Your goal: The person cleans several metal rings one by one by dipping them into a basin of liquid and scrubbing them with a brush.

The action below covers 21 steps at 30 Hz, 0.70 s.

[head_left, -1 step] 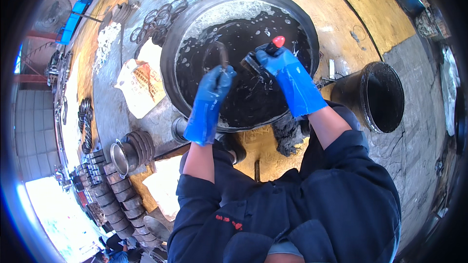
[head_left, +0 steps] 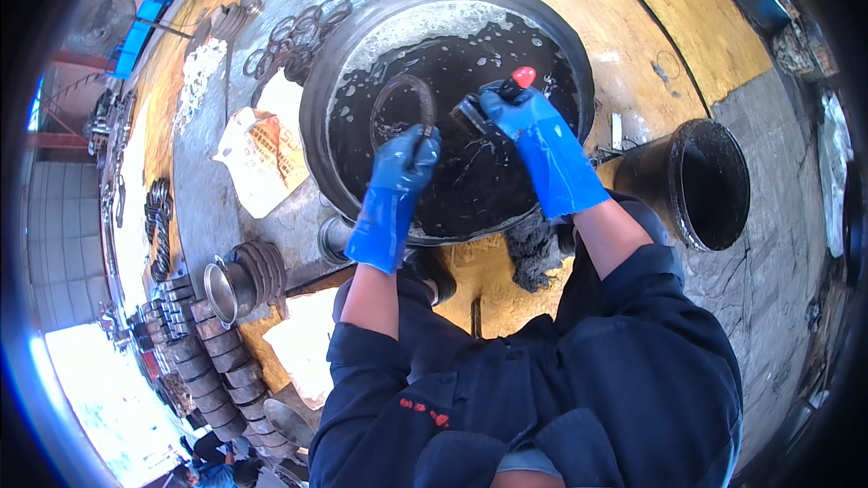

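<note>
Both my hands wear blue rubber gloves and are over a wide round tub [head_left: 316, 126] of dark liquid with pale foam along its far side. My left hand [head_left: 404, 160] is closed on the near side of a dark, thin ring [head_left: 427, 101], which stands tilted above the liquid. My right hand [head_left: 529, 117] grips a brush [head_left: 470, 116] with dark bristles and a red-tipped handle. The bristles point toward the ring and are apart from it. Fingers partly hide the brush's handle.
Several dark rings [head_left: 298, 33] lie beyond the tub's left side, near a printed white sack [head_left: 260, 163]. A black bucket [head_left: 651, 176] lies tipped at the right. Ribbed metal parts [head_left: 240, 285] and stacked metal rings [head_left: 217, 361] stand at the left. Another person [head_left: 217, 470] is at the lower left.
The ring in my left hand has turned, and more of its loop shows. My right hand and the brush have shifted slightly, the red tip moving a little right.
</note>
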Each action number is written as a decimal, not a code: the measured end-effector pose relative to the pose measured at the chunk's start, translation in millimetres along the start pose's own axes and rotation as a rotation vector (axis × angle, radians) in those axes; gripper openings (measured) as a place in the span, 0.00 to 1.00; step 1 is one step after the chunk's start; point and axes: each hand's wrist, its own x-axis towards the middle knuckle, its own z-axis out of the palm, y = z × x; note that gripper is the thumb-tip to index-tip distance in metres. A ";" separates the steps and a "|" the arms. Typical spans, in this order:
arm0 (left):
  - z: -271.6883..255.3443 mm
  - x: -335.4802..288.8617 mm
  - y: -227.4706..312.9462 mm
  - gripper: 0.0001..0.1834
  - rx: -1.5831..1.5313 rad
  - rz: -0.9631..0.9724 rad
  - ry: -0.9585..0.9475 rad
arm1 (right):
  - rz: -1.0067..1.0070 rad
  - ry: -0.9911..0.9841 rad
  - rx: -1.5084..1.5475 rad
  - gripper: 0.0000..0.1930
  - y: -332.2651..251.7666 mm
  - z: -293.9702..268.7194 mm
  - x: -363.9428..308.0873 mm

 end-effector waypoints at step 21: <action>35.0 -9.8 19.4 0.09 0.613 0.099 -0.207 | -0.002 0.254 0.112 0.14 22.3 -38.3 17.3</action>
